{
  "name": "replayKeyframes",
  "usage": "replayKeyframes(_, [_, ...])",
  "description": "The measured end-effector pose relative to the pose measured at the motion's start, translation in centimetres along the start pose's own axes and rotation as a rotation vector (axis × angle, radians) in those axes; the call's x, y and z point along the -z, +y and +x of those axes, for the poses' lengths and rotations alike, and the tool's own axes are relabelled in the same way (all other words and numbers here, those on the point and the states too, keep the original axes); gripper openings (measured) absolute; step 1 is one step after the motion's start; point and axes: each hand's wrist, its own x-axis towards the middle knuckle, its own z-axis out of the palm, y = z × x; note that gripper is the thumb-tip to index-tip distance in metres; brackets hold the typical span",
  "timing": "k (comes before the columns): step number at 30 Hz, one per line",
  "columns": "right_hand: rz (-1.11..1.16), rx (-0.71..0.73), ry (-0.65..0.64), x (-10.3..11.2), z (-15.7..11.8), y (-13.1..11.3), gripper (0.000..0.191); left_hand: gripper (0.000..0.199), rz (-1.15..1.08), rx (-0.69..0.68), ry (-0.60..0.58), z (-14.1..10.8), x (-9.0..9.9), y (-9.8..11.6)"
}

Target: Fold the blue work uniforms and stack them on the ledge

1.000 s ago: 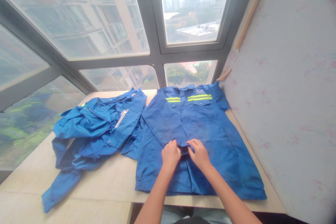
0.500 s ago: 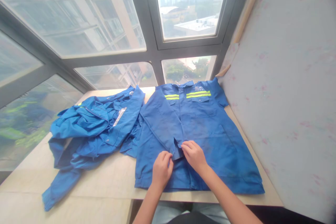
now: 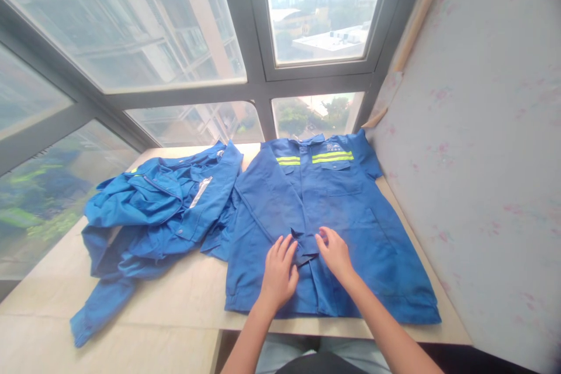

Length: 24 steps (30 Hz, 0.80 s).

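Observation:
A blue work jacket (image 3: 350,269) lies front up on the table, with yellow-green reflective stripes across its chest. One of its sleeves (image 3: 276,198) is folded diagonally over the front, its cuff (image 3: 305,250) near the middle of the lower body. My left hand (image 3: 279,273) rests with spread fingers on the left side of the cuff. Just right of the cuff is my right hand (image 3: 335,252), fingers curved and slightly apart over the jacket front. Nothing shows clearly in its grasp.
A second blue jacket (image 3: 140,204) lies crumpled on the pale table (image 3: 175,310) to the left, one sleeve reaching toward the near edge. Framed windows (image 3: 252,85) rise behind the table. A floral-papered wall (image 3: 482,158) borders the right side.
My left hand has gone from pinching the cuff to lying on it with fingers spread. My right hand has moved right and its pinch has loosened. The cuff has shifted slightly right.

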Motion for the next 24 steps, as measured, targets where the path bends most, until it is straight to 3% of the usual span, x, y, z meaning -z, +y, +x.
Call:
replayKeyframes(4, [-0.127,-0.056,-0.094,-0.5,0.4,-1.6,0.041,0.047,-0.034,-0.038,-0.111,-0.2,-0.2,0.2])
replayKeyframes(7, [-0.244,-0.095,-0.19,-1.0,0.9,-2.8,0.048,0.038,-0.13,0.023,-0.057,-0.3,-0.2,-0.2])
replayKeyframes(10, [-0.26,-0.104,-0.257,-1.5,1.4,-3.2,0.045,0.039,-0.262,0.125,0.082,-0.6,-0.5,-1.0])
replayKeyframes(13, [-0.023,-0.17,-0.283,-1.8,1.6,-3.2,0.038,0.045,-0.474,0.385,0.288,-1.2,-1.2,-1.7])
replayKeyframes(16, [0.459,-0.356,-0.336,-1.9,1.1,-3.4,0.034,0.063,-0.837,0.714,0.384,-1.8,-1.1,-2.1])
replayKeyframes(18, [0.74,-0.458,-0.39,-1.9,0.5,-3.9,0.034,0.069,-1.105,0.834,0.338,-1.7,-0.4,-1.9])
replayKeyframes(20, [0.884,-0.497,-0.434,-1.9,-0.1,-4.6,0.034,0.064,-1.318,0.862,0.204,-1.3,0.6,-1.4])
replayKeyframes(22, [0.892,-0.491,-0.429,-2.1,-0.7,-5.4,0.036,0.06,-1.443,0.868,0.104,-0.7,1.6,-0.7])
replayKeyframes(24, [0.803,-0.428,-0.374,-2.3,-1.3,-6.2,0.037,0.056,-1.484,0.886,0.138,0.0,2.4,0.0])
